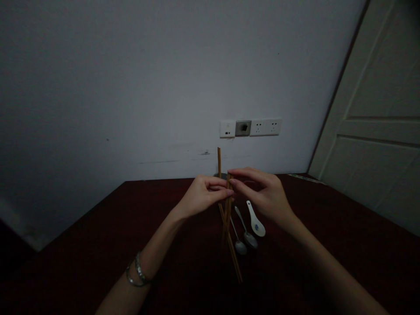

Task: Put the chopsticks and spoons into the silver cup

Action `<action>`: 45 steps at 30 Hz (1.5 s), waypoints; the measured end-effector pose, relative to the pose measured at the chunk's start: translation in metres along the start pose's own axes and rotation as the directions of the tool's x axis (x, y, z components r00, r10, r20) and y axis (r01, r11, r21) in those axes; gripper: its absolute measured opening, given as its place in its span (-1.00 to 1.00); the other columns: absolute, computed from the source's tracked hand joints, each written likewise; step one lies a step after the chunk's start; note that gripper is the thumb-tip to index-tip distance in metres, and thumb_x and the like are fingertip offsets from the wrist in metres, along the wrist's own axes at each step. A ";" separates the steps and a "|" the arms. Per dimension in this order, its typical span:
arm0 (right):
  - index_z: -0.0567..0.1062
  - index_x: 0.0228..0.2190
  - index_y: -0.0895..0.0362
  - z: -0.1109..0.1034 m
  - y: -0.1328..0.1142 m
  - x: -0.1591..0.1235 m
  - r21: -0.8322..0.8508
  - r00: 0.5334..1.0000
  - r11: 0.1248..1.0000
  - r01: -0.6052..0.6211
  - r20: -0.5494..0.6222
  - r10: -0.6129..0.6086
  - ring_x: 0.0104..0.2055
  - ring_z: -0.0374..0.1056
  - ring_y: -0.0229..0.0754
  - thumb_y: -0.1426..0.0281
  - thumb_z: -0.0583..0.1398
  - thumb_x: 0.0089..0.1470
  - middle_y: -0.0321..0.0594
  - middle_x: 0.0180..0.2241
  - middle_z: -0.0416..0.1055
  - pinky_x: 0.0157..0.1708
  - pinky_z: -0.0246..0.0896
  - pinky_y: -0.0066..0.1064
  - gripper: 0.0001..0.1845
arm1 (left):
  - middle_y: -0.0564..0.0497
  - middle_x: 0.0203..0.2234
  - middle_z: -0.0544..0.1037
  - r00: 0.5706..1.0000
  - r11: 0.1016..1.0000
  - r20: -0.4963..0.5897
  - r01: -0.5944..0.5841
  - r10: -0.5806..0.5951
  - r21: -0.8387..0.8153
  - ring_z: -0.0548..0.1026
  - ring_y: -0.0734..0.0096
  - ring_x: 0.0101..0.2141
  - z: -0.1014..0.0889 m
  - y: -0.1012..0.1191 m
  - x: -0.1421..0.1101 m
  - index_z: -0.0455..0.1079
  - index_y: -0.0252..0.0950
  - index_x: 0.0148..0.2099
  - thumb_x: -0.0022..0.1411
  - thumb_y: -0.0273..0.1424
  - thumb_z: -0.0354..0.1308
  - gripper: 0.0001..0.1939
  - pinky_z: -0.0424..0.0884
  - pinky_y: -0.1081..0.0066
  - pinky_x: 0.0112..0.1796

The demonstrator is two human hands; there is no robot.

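Note:
My left hand (pixel 210 191) and my right hand (pixel 260 190) meet over the table, both with fingers pinched on a small bundle of wooden chopsticks (pixel 226 216). The bundle stands nearly upright, its top end between my right fingertips. More chopsticks (pixel 235 260) slant across the tabletop below and behind it. Another slim wooden length (pixel 219 159) rises behind my left fingers against the wall; whether it joins the slanting ones is hidden. To the right lie two metal spoons, a smaller one (pixel 240 248) and a larger one (pixel 250 240), beside a white soup spoon (pixel 257 226) with a blue mark.
The dark red table (pixel 98 227) reaches back to a pale wall (pixel 164 87). Sockets and a switch panel (pixel 265 127) are set in the wall. A white door (pixel 377 144) stands at the right. Part of a grey object (pixel 224 176) shows behind my hands.

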State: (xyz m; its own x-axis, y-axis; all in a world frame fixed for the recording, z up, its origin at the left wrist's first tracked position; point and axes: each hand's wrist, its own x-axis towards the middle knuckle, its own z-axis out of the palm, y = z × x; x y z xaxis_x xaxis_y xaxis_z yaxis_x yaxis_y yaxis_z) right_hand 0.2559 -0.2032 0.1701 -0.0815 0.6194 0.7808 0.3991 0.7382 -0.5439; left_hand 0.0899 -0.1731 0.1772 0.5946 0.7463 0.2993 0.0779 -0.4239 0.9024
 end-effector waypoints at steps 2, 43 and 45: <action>0.53 -0.25 0.06 0.000 -0.001 0.000 -0.005 1.000 1.000 0.011 -0.002 -0.011 -0.31 0.42 -0.20 0.36 0.18 -0.01 -0.20 -0.31 0.50 -0.30 0.37 -0.32 -0.77 | -0.11 -0.41 0.56 1.000 1.000 0.002 -0.005 0.005 0.005 0.50 0.38 -0.35 0.000 0.001 -0.001 0.48 -0.40 -0.29 0.05 -0.36 0.17 -0.79 0.39 0.37 -0.26; 0.58 -0.42 0.11 -0.008 0.000 0.005 0.037 0.968 0.976 -0.215 0.141 0.208 -0.34 0.43 -0.18 0.36 0.19 -0.05 -0.20 -0.40 0.53 -0.30 0.34 -0.31 -0.83 | -0.14 -0.37 0.57 0.981 0.999 -0.187 -0.053 0.053 0.005 0.52 0.33 -0.33 -0.020 0.015 -0.009 0.50 -0.40 -0.29 0.02 -0.36 0.19 -0.78 0.42 0.32 -0.22; 0.58 -0.41 0.12 -0.006 0.002 0.005 0.041 0.948 0.962 -0.269 0.188 0.257 -0.37 0.43 -0.18 0.36 0.19 -0.06 -0.19 -0.41 0.53 -0.35 0.33 -0.33 -0.83 | -0.14 -0.37 0.57 0.970 0.999 -0.237 -0.051 0.053 0.011 0.52 0.32 -0.34 -0.023 0.014 -0.009 0.49 -0.40 -0.30 0.02 -0.37 0.19 -0.79 0.43 0.31 -0.23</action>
State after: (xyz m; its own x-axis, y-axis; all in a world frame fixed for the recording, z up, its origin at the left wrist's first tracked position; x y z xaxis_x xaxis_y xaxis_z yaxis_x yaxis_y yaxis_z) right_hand 0.2614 -0.2004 0.1748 -0.1467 0.8272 0.5424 0.3681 0.5546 -0.7463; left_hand 0.0673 -0.1736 0.1947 0.3909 0.8234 0.4114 0.0561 -0.4675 0.8822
